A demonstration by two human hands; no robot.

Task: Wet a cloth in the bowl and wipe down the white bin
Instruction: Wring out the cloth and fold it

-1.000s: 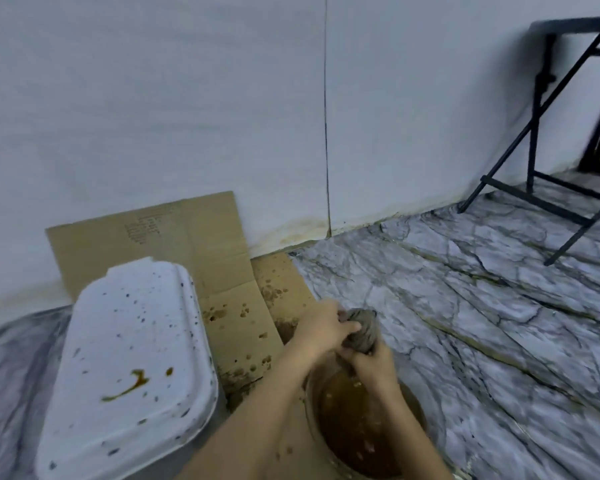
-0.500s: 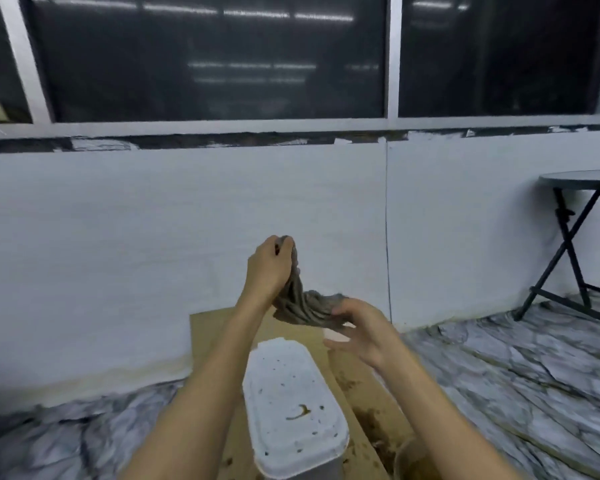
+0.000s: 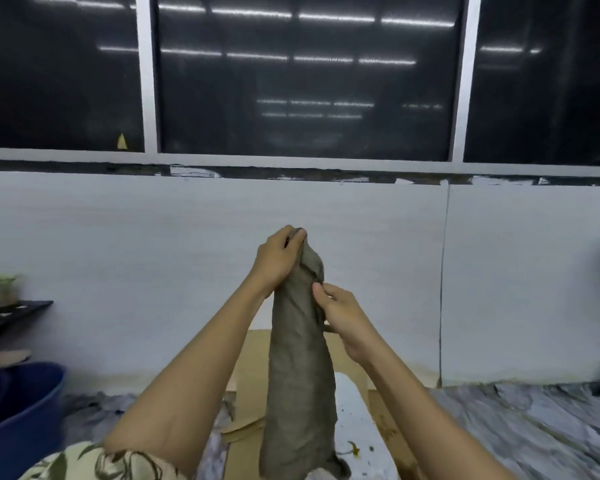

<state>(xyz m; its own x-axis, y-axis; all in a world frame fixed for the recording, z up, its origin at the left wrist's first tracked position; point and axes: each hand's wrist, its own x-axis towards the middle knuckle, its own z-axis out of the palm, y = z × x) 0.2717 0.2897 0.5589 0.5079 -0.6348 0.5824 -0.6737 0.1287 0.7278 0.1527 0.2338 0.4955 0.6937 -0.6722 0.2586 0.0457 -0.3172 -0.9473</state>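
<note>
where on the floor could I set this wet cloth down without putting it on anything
Bare marble floor lies right of the cardboard, out to the black leg at the wall. A narrower strip lies between the blue tub and the cardboard. The middle, under the cloth, is crowded by the white bin.

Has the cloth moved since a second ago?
Yes. The cloth was bunched over the bowl on the floor; now both hands hold it up, hanging open in front of the white wall.

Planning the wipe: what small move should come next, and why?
Probably lower the cloth onto the white bin. It hangs unrolled from the left hand, the right hand pinching its edge, right above the bin's spotted surface.
</note>
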